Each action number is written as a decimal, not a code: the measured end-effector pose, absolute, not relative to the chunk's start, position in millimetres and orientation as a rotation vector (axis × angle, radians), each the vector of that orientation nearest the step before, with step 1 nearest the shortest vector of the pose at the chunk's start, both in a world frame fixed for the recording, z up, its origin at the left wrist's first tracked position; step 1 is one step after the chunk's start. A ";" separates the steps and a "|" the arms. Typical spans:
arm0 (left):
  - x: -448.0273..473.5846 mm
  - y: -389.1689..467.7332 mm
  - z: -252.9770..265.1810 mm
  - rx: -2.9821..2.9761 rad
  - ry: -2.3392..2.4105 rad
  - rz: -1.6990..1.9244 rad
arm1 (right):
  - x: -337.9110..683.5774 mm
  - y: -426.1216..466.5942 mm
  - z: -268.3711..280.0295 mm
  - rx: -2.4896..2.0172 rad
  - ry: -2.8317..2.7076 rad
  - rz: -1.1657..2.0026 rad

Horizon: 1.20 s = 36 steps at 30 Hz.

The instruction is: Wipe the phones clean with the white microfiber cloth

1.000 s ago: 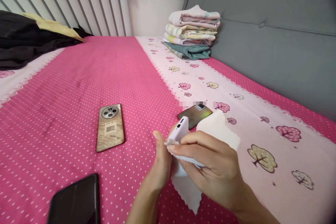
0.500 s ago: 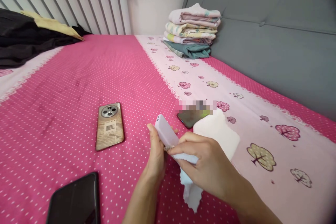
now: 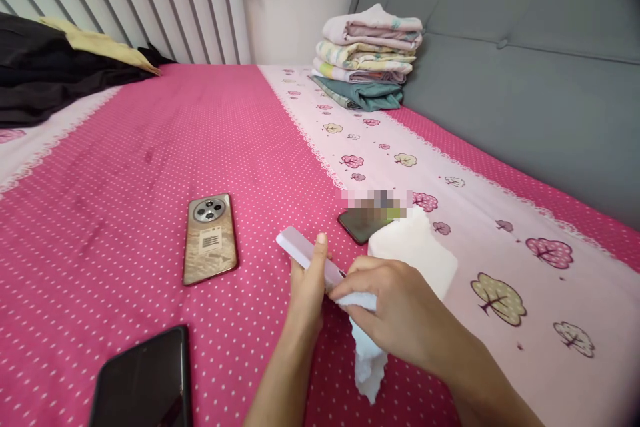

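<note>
A slim lavender power bank is in my left hand, its thumb lying along one long side and the other fingers behind it. My right hand pinches a pale blue cloth with ragged edges, pressed to the near right end of the power bank. The loose part of the cloth hangs below that hand. Beyond the right hand a white cloth lies flat, close to a dark phone whose far part is blurred out.
Left of my hands a gold phone lies camera side up. Nearer stands the edge of a black phone, screen up. Folded clothes are stacked by the grey headboard. Dark clothing lies far left on the pink bedsheet.
My left hand has turned the power bank, so its end with the small ports no longer faces away and its far end points left. The right hand stays at its lower end with the cloth.
</note>
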<state>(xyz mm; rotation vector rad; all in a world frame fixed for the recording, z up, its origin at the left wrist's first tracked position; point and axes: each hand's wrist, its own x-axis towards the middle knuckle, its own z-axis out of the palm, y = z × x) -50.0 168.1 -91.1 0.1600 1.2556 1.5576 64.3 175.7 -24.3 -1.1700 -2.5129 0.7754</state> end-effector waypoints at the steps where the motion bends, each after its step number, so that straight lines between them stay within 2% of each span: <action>1: -50.0 168.9 -88.5 0.166 1.302 1.546 | 64.8 175.7 -24.2 -1.173 -2.515 0.782; 6: -55.0 169.9 -77.9 0.053 1.245 1.593 | 70.0 176.4 -20.3 -1.122 -2.498 0.829; 18: -69.5 166.6 -58.6 -0.130 1.015 1.971 | 96.0 181.8 -4.3 -0.975 -2.526 0.979; 26: -72.4 163.1 -51.5 -0.164 0.899 1.901 | 88.7 177.9 2.9 -0.601 -2.228 1.011; 36: -71.3 160.3 -46.8 -0.210 0.821 1.747 | 77.8 172.9 -6.2 -0.615 -2.174 0.828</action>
